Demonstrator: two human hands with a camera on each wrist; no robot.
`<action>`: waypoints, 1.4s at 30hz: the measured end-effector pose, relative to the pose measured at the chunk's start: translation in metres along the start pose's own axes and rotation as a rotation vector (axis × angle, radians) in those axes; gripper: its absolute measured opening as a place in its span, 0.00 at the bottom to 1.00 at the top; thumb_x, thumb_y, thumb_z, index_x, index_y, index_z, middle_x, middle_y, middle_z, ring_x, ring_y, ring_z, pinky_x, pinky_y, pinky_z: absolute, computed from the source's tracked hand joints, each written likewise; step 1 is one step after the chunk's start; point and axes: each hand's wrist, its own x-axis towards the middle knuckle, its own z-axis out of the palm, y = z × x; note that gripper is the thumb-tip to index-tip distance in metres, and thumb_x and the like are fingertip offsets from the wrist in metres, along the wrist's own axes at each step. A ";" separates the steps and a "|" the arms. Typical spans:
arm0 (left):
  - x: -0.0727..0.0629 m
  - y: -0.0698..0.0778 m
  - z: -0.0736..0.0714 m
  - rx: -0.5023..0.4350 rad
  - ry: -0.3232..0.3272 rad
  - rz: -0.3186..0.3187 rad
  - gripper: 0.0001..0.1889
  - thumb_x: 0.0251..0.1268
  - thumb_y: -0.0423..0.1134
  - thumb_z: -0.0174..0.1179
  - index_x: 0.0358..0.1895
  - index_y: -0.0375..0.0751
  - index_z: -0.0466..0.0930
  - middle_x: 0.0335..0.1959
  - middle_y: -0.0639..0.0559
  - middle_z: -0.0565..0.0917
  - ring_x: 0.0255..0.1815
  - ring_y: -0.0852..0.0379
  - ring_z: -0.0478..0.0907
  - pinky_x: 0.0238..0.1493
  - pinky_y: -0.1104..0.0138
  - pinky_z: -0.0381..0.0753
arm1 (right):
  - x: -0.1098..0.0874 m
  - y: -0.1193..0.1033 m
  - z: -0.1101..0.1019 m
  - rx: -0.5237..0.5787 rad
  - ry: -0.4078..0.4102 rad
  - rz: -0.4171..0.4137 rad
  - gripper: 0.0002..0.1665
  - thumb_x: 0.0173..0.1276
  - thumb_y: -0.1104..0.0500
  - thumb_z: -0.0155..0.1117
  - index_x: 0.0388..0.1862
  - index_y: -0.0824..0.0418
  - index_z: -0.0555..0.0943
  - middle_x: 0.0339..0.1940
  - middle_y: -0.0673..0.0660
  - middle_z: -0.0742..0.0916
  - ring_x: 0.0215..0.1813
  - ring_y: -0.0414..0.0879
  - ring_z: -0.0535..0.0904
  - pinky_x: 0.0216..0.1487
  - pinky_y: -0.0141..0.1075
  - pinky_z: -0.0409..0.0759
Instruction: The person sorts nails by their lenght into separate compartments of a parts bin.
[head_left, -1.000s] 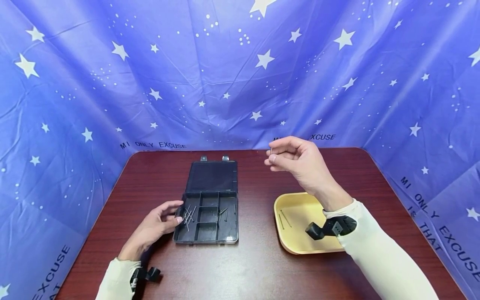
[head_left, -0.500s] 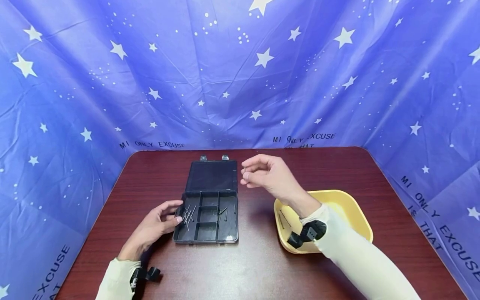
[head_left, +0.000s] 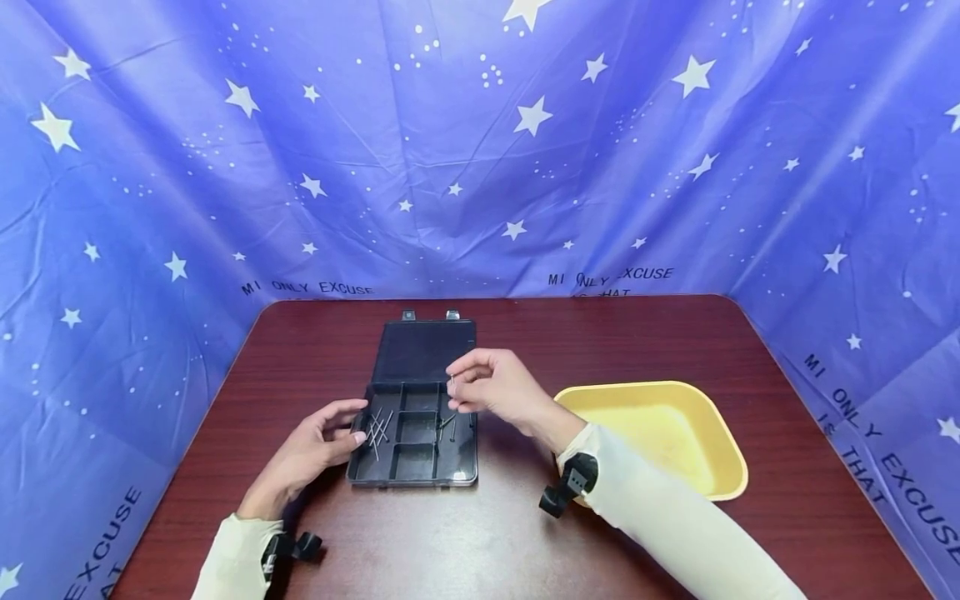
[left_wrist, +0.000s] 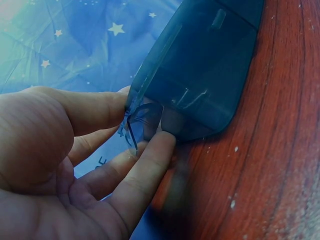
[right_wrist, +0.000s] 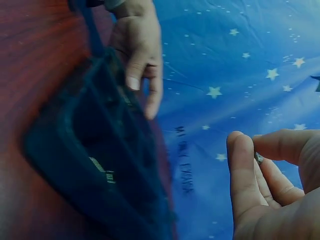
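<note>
A black compartment box (head_left: 432,482) lies on the table with its lid (head_left: 420,350) folded back. My left hand (head_left: 315,446) holds its left side; in the left wrist view, the thumb and fingers pinch around the wall. Over the box's right compartments, my right hand (head_left: 502,392) pinches a small metal screw (right_wrist: 258,158) between thumb and fingers. Most of that screw is hidden by the fingers. Several thin nails (head_left: 378,433) lie crossed in the left compartment, and a few screws (head_left: 452,428) lie in the right one.
A yellow tray (head_left: 675,442) stands on the right of the dark red table (head_left: 300,350), partly covered by the right forearm. A blue star-patterned curtain (head_left: 480,167) surrounds the table's back and sides.
My right hand has moved left and down from above the yellow tray to over the box, still pinching the screw. The left hand has stayed on the box's side.
</note>
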 end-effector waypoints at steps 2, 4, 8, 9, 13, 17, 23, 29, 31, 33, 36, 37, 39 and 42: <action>0.000 0.000 0.000 -0.002 -0.003 0.003 0.34 0.72 0.32 0.67 0.78 0.36 0.66 0.73 0.28 0.70 0.51 0.60 0.83 0.45 0.63 0.88 | 0.002 0.008 0.003 0.006 -0.008 0.024 0.18 0.68 0.75 0.67 0.56 0.76 0.80 0.34 0.56 0.88 0.33 0.45 0.90 0.40 0.36 0.90; 0.000 -0.001 0.000 -0.006 -0.007 0.005 0.34 0.72 0.31 0.67 0.78 0.36 0.66 0.73 0.27 0.70 0.51 0.60 0.83 0.45 0.63 0.88 | 0.002 0.015 0.004 0.008 -0.014 0.047 0.19 0.68 0.75 0.67 0.57 0.77 0.79 0.34 0.56 0.88 0.33 0.45 0.89 0.40 0.35 0.90; 0.000 -0.001 -0.001 -0.012 -0.006 0.008 0.34 0.72 0.31 0.67 0.78 0.36 0.66 0.73 0.27 0.71 0.51 0.60 0.83 0.45 0.63 0.88 | 0.002 0.024 0.006 0.010 -0.011 0.081 0.21 0.68 0.76 0.67 0.58 0.80 0.77 0.33 0.55 0.87 0.32 0.44 0.89 0.39 0.34 0.89; 0.001 -0.001 -0.001 -0.014 -0.007 0.009 0.34 0.72 0.31 0.67 0.78 0.36 0.66 0.73 0.27 0.70 0.51 0.60 0.83 0.45 0.63 0.88 | 0.002 0.025 0.006 0.012 -0.008 0.090 0.21 0.67 0.75 0.68 0.58 0.80 0.77 0.33 0.55 0.87 0.32 0.44 0.89 0.40 0.34 0.89; 0.001 -0.002 -0.001 -0.015 -0.009 0.007 0.33 0.72 0.31 0.67 0.78 0.36 0.66 0.73 0.27 0.70 0.51 0.61 0.83 0.45 0.63 0.88 | 0.002 0.029 0.005 0.013 -0.008 0.110 0.21 0.68 0.75 0.69 0.58 0.81 0.77 0.34 0.57 0.87 0.32 0.44 0.89 0.42 0.37 0.90; 0.001 -0.002 -0.001 -0.013 -0.010 0.006 0.33 0.72 0.31 0.67 0.78 0.36 0.66 0.73 0.27 0.70 0.51 0.61 0.83 0.45 0.63 0.88 | 0.002 0.031 0.004 0.001 -0.011 0.130 0.21 0.69 0.73 0.69 0.59 0.81 0.77 0.40 0.66 0.89 0.33 0.45 0.89 0.45 0.39 0.90; 0.001 -0.002 -0.001 -0.011 -0.009 0.002 0.33 0.72 0.31 0.67 0.78 0.37 0.66 0.73 0.27 0.71 0.51 0.60 0.83 0.46 0.63 0.88 | 0.001 0.031 0.001 0.000 -0.003 0.129 0.21 0.69 0.73 0.69 0.58 0.79 0.78 0.43 0.70 0.89 0.33 0.45 0.90 0.45 0.40 0.90; 0.002 0.000 -0.001 -0.015 -0.011 -0.008 0.33 0.73 0.30 0.66 0.78 0.37 0.66 0.73 0.28 0.71 0.52 0.59 0.83 0.48 0.62 0.88 | -0.001 0.026 -0.005 0.000 0.010 0.110 0.16 0.69 0.72 0.69 0.55 0.74 0.81 0.37 0.58 0.89 0.33 0.46 0.90 0.39 0.34 0.89; 0.002 -0.001 -0.001 -0.014 -0.010 -0.009 0.33 0.73 0.30 0.66 0.78 0.37 0.66 0.73 0.28 0.71 0.52 0.59 0.83 0.48 0.62 0.88 | -0.002 0.024 -0.007 0.000 0.014 0.101 0.16 0.70 0.72 0.68 0.55 0.74 0.81 0.37 0.57 0.89 0.33 0.45 0.90 0.39 0.34 0.89; 0.002 -0.001 -0.001 -0.011 -0.008 -0.011 0.33 0.73 0.30 0.66 0.78 0.37 0.67 0.73 0.28 0.71 0.52 0.59 0.83 0.47 0.62 0.88 | -0.003 0.021 -0.009 0.004 0.017 0.099 0.17 0.70 0.71 0.68 0.56 0.73 0.81 0.36 0.56 0.89 0.34 0.46 0.91 0.40 0.34 0.90; 0.002 -0.001 -0.001 -0.005 -0.009 -0.006 0.33 0.72 0.31 0.67 0.78 0.37 0.67 0.73 0.28 0.71 0.52 0.59 0.83 0.48 0.62 0.88 | -0.007 0.016 -0.013 0.003 0.019 0.079 0.17 0.71 0.71 0.68 0.57 0.74 0.81 0.37 0.55 0.90 0.34 0.46 0.90 0.41 0.36 0.90; 0.003 -0.001 -0.001 -0.003 -0.010 -0.005 0.33 0.72 0.31 0.67 0.78 0.37 0.67 0.73 0.28 0.71 0.52 0.58 0.83 0.48 0.61 0.88 | -0.008 0.014 -0.014 0.003 0.021 0.075 0.17 0.71 0.70 0.68 0.57 0.74 0.81 0.37 0.55 0.90 0.35 0.46 0.90 0.42 0.37 0.90; 0.003 -0.001 -0.001 0.001 -0.009 -0.004 0.33 0.72 0.30 0.67 0.78 0.37 0.67 0.73 0.28 0.71 0.52 0.58 0.83 0.48 0.61 0.88 | -0.011 0.010 -0.017 -0.002 0.023 0.060 0.18 0.72 0.69 0.67 0.58 0.74 0.81 0.38 0.55 0.90 0.35 0.47 0.90 0.43 0.39 0.91; 0.003 -0.001 -0.002 0.005 -0.004 -0.007 0.33 0.72 0.31 0.67 0.78 0.37 0.67 0.72 0.28 0.71 0.52 0.58 0.83 0.47 0.62 0.88 | -0.015 0.005 -0.023 -0.005 0.030 0.045 0.17 0.73 0.68 0.67 0.58 0.74 0.80 0.38 0.55 0.90 0.35 0.47 0.90 0.45 0.41 0.91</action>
